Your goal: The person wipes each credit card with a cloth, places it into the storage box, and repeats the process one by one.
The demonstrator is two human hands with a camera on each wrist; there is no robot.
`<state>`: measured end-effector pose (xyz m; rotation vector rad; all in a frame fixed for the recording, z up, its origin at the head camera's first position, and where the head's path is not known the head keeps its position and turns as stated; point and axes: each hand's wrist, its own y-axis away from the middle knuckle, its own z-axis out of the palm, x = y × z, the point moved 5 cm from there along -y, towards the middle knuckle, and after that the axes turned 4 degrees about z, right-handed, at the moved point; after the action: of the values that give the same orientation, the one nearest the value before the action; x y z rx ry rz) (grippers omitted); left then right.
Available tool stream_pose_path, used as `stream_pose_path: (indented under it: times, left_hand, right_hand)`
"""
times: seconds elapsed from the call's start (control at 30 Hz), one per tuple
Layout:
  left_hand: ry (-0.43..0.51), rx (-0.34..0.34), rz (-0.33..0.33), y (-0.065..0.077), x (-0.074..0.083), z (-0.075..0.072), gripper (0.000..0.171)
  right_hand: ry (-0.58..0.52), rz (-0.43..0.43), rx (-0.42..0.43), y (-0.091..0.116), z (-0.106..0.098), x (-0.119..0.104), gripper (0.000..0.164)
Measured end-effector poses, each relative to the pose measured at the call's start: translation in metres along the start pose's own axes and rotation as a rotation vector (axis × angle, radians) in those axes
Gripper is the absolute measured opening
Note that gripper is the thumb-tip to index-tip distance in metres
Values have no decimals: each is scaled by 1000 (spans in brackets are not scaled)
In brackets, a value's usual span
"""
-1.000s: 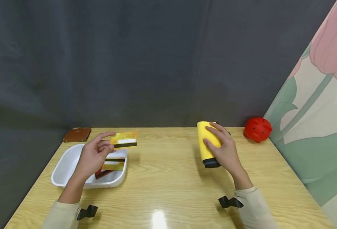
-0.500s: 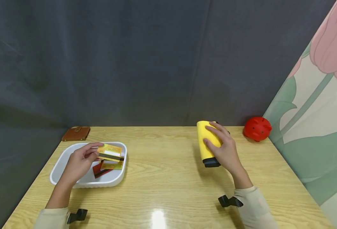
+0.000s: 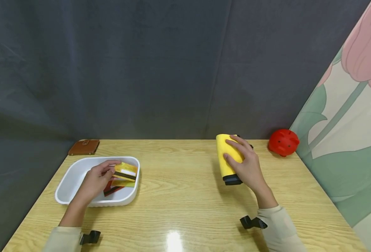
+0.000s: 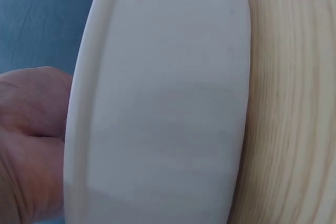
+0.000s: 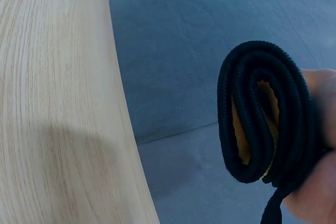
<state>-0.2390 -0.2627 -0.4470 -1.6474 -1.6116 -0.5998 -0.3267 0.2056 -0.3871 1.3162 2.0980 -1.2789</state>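
Note:
My left hand [image 3: 97,179] pinches a yellow bank card [image 3: 129,169] with a black stripe and a white strip. The hand and card are over the right part of a white plastic basin [image 3: 66,187]. Below the card lie another yellow card [image 3: 122,183] and a dark red card [image 3: 111,191], both partly covered. My right hand [image 3: 247,164] grips a rolled yellow cloth [image 3: 227,157] with black edging, held above the table. The right wrist view shows the cloth's coiled black end [image 5: 262,114]. In the left wrist view, the basin's wall [image 4: 163,103] hides the card and fingertips.
A brown leather wallet [image 3: 83,147] lies at the table's back left corner. A red piggy bank [image 3: 283,142] stands at the back right. A dark curtain [image 3: 160,70] hangs behind the wooden table [image 3: 179,196], and a flowered panel [image 3: 349,147] borders its right side.
My left hand has lowered the yellow card from above the basin's right rim to just above the other cards, first swinging left, then slightly back right. The right hand has barely moved.

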Motion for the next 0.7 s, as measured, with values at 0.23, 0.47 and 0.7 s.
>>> stream_pose_path:
  times: [0.23, 0.47, 0.7]
  left_hand:
    - [57, -36, 4, 3, -4, -7, 30]
    - [178, -80, -64, 0, -10, -10, 48]
    - [204, -48, -100, -1, -13, -11, 50]
  right_hand:
    - [8, 0, -11, 0, 1, 0, 47]
    - [5, -8, -8, 0, 0, 0, 47]
    - [5, -5, -6, 0, 1, 1, 47]
